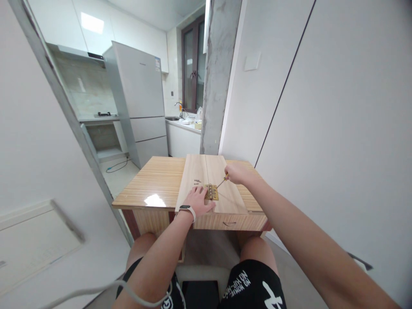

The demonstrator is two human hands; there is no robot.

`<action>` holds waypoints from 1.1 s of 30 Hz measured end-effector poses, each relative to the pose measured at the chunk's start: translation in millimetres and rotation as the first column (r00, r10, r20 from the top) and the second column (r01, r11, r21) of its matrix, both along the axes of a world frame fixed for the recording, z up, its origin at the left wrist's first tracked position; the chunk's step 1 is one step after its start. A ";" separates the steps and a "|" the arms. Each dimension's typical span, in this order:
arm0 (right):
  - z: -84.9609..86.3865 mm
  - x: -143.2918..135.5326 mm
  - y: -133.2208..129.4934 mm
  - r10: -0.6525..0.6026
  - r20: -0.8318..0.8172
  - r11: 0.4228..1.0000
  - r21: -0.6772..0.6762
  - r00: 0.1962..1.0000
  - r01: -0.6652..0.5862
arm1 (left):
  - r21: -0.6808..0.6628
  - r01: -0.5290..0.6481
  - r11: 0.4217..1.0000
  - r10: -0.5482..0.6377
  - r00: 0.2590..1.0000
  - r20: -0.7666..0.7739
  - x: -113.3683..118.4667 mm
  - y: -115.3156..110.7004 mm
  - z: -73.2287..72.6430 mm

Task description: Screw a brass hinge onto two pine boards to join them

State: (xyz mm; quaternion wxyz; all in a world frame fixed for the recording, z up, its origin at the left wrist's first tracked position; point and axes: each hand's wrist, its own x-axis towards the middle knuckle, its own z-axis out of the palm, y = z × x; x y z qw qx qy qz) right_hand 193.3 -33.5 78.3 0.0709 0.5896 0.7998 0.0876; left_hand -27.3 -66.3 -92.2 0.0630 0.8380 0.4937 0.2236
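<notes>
A brass-coloured hinge (211,192) lies opened flat across the seam between two pale wooden boards (230,201). My left hand (197,199) rests with fingers spread on the boards and the hinge's left edge, holding nothing. In my right hand (240,174) is a screwdriver (222,182) with a yellowish handle, its fingers wrapped round it. The shaft slants down to the left, and its tip is at the hinge's right leaf; whether it sits in a screw is too small to tell. Several small screws (196,182) lie on the left board, just beyond my left hand.
The boards lie on a wooden desk (151,176) with a drawer handle (229,224) in front. A white wall (322,128) stands close on the right. Behind are a fridge (141,81) and a sink counter (185,124). A pale cable (106,286) crosses the lower left.
</notes>
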 end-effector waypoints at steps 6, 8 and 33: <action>12.4 29.8 -3.7 0.014 -0.238 0.995 0.100 0.971 0.010 | -0.007 -0.007 1.000 0.007 0.999 0.054 -1.3 5.1 -1.2; 8.0 35.9 -17.2 0.008 -0.335 0.991 0.126 0.942 0.036 | -0.020 -0.063 0.998 0.065 0.990 0.126 -3.3 10.0 0.3; -84.9 42.9 -81.9 0.025 -0.662 0.952 0.244 0.749 0.184 | 0.143 -0.067 0.987 0.106 0.953 -0.284 -18.4 52.5 18.8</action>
